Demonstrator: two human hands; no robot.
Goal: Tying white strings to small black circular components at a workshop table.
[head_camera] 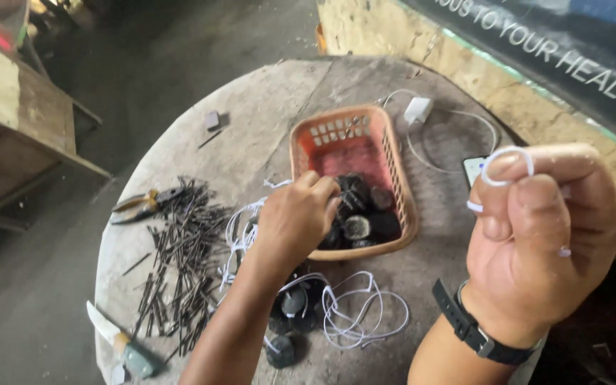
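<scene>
head view: left hand (295, 217) reaches into the orange plastic basket (401, 192) on the round bench (265, 121), fingers curled on one of the dark round pieces (358, 214) w/ more of them just outside by the loose white cord (354, 314); right hand (543, 235) is up close to the cam, clenched on a white cord loop (506, 165) pinched betw thumb & fingers. risk imo: basket sits near the bench edge so a tug could tip it, & the loop could slip off the fingers or snag the cord pile; nails (180, 249) & pliers (144, 203) lie well apart to the left.
</scene>
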